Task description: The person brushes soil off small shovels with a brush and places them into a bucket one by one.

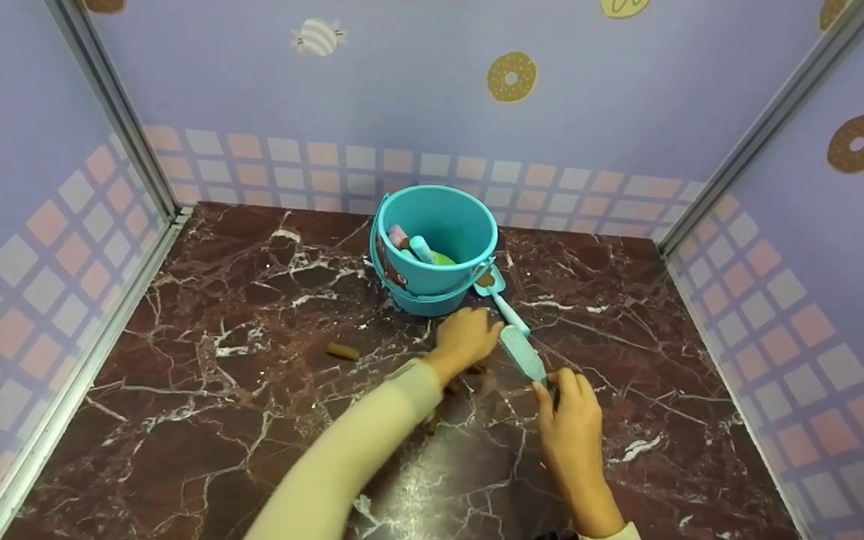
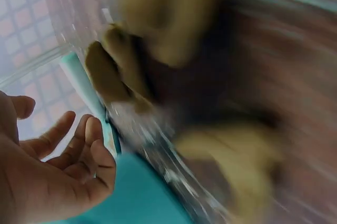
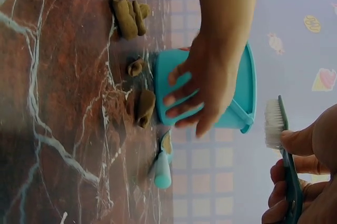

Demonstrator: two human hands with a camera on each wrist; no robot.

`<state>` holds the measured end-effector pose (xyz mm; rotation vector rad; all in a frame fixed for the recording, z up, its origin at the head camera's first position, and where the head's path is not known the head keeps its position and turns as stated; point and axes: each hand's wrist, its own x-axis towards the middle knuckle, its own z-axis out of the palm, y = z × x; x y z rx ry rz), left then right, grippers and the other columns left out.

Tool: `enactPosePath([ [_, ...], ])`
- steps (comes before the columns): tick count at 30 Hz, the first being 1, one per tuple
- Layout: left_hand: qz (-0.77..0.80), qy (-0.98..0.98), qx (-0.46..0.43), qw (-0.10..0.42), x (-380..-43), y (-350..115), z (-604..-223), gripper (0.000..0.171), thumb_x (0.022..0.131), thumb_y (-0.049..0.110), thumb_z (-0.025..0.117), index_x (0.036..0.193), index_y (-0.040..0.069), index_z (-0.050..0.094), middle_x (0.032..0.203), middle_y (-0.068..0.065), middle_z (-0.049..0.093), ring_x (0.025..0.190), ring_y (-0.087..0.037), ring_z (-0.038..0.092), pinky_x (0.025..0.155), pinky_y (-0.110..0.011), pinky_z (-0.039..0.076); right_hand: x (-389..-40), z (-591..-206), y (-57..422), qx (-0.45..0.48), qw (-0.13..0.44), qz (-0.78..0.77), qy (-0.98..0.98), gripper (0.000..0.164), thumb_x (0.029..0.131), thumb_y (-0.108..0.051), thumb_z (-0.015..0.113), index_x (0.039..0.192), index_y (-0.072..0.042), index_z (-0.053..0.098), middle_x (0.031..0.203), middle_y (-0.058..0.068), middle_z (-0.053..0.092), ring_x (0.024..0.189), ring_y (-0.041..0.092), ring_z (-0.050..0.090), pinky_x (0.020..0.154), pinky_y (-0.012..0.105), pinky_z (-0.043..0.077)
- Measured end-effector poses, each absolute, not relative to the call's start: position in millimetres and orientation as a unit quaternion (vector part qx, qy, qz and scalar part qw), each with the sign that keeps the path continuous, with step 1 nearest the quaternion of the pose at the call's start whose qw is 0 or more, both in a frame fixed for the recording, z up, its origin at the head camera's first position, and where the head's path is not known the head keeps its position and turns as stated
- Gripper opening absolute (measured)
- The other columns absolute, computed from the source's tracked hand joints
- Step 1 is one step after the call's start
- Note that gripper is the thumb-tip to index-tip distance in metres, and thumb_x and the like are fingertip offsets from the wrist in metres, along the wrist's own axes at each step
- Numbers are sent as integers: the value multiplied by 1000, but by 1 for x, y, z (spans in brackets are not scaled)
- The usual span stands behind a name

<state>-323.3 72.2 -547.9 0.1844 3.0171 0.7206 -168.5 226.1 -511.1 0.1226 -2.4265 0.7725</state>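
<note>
My right hand (image 1: pixel 573 420) grips a brush (image 1: pixel 524 354) by its dark green handle. In the right wrist view its white bristles (image 3: pixel 274 124) face left, toward the bucket side. My left hand (image 1: pixel 466 335) holds nothing; its fingers are spread and loosely bent just in front of the turquoise bucket (image 1: pixel 432 301). Brown clay-like lumps (image 3: pixel 146 109) lie on the floor below that hand, mostly hidden by the hand and sleeve in the head view. A small toy shovel (image 1: pixel 511 313) lies beside the bucket, with brown stuff in its scoop.
Several toy tools, including one with a light blue handle (image 1: pixel 422 249), stand inside the bucket. A short brown roll (image 1: pixel 343 351) lies apart on the left of the dark marbled floor (image 1: pixel 199 360). Patterned purple walls (image 1: pixel 417 90) enclose the back and both sides.
</note>
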Motion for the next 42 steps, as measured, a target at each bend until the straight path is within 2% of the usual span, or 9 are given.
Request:
enactPosePath([
  [5,226,973,-47,32,-358,112,-554,65,95,67,51,122,10,68,119,-10,69,106,-30,66,84,-49,54,-169,-507,230,37,302,295,-906,17,88,-7,77,96,1,63,83,13,59,70,24,55,63,41,48],
  [10,183,976,-111,34,-379,141,-568,81,89,74,54,137,8,58,133,-17,61,115,-33,60,83,-50,55,-169,-506,236,36,319,288,-902,19,86,-5,79,95,0,63,82,12,59,72,26,58,65,44,48],
  [18,142,982,-122,30,-393,152,-577,62,88,52,67,132,10,53,119,-14,60,98,-25,60,62,-40,54,-170,-509,245,36,327,276,-903,19,85,-4,79,94,0,62,83,12,60,72,28,59,65,48,49],
  [25,108,990,-83,-21,-396,143,-583,41,100,35,57,131,9,52,113,-15,62,92,-24,64,58,-37,55,-173,-512,243,36,319,278,-905,19,86,-5,79,94,-1,62,83,13,60,74,31,60,66,49,49],
  [30,75,995,-2,-59,-384,132,-585,46,89,33,71,120,7,52,111,-17,62,88,-23,66,64,-35,57,-170,-513,244,24,294,277,-914,18,88,-6,77,96,1,63,83,13,60,72,28,58,65,45,49],
  [32,72,994,41,-68,-375,125,-581,45,88,31,72,119,6,52,111,-17,63,86,-24,68,68,-35,58,-169,-513,245,18,287,276,-917,17,89,-6,76,96,1,63,83,12,60,71,25,57,64,43,48],
  [34,74,991,81,-74,-364,113,-575,35,95,26,64,121,5,54,110,-16,65,85,-25,70,70,-37,59,-170,-513,245,17,289,276,-917,17,89,-6,77,96,1,63,84,12,61,71,24,57,64,42,49],
  [38,78,982,152,-80,-334,69,-556,25,100,16,56,123,5,58,106,-13,64,85,-27,69,65,-41,59,-179,-510,239,33,314,285,-905,19,87,-7,79,95,1,63,84,14,61,74,29,60,66,47,50],
  [42,68,969,204,-119,-297,17,-535,21,99,10,56,120,9,59,103,-10,60,86,-26,63,60,-39,55,-186,-505,231,47,321,294,-899,19,87,-8,78,95,0,63,82,14,59,71,28,57,65,46,48],
])
